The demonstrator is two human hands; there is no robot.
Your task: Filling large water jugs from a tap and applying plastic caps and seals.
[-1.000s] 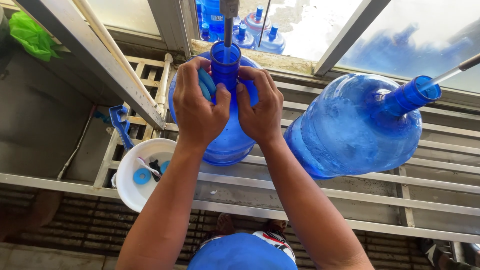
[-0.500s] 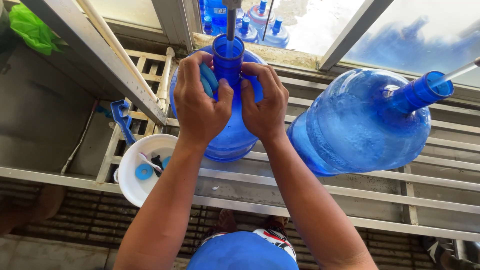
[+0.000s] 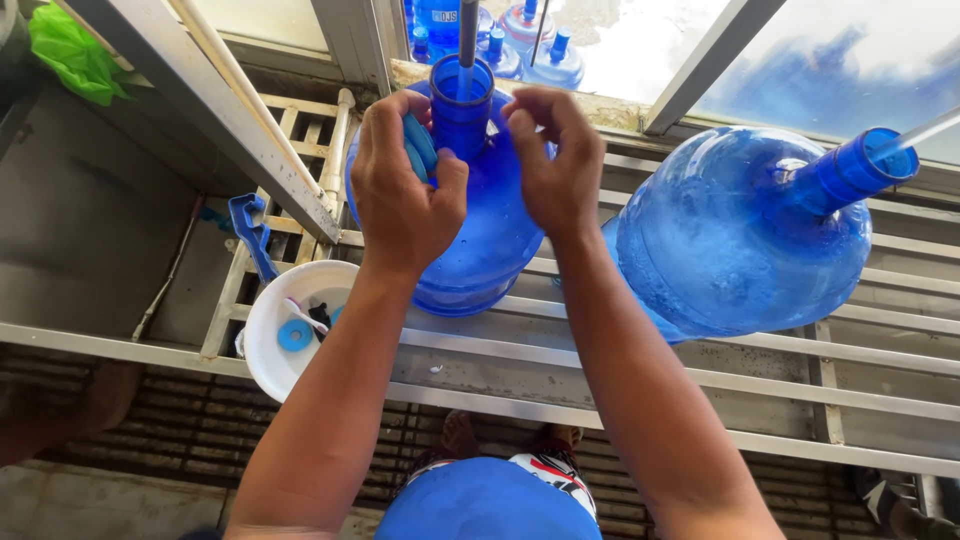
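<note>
Both forearms reach forward and up from the bottom edge, bare, converging slightly. The left hand (image 3: 405,190) is curled, thumb pressed forward, fingers wrapped. The right hand (image 3: 553,160) is level with it, fingers bent inward toward the left.

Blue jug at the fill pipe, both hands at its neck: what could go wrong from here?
1. The blue jug takes the pipe in its neck; if the left hand or right hand nudges it, the pipe may miss and spill.
2. It stands on wet metal rails with gaps and might slide.
3. The second jug leans close beside it; a bump could shift it.
</note>
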